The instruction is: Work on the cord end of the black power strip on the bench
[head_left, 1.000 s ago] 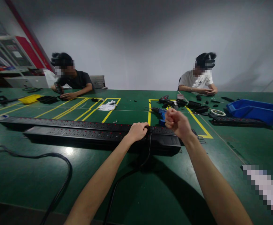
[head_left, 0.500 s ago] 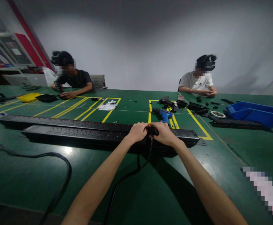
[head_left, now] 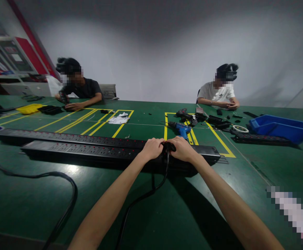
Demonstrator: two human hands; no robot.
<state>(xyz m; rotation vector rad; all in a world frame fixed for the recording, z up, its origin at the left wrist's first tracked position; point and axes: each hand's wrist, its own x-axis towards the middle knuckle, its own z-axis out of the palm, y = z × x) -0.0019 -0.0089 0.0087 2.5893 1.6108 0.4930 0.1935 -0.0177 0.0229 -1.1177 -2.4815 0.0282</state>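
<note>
Two long black power strips lie side by side across the bench, the nearer power strip [head_left: 89, 151] in front of the farther strip [head_left: 47, 135]. A black plug [head_left: 170, 147] with a black cord [head_left: 141, 199] sits at the nearer strip's right part, and the cord hangs down toward me. My right hand [head_left: 182, 148] is closed round the plug. Beside it, my left hand [head_left: 153, 148] has its fingers curled over the strip, close against the plug's left side. The fingertips of both hands are partly hidden, as is the plug's contact with the sockets.
Beyond the strips lie a blue cordless drill [head_left: 181, 129], white papers [head_left: 119, 119] and a yellow tray [head_left: 31, 109]. A blue bin [head_left: 281, 127] and a roll of tape [head_left: 241, 128] are at right. Another black cable [head_left: 72, 189] curves at left. Two people sit across the bench.
The view has shifted very slightly. Both hands stay at the plug, with hardly any visible movement.
</note>
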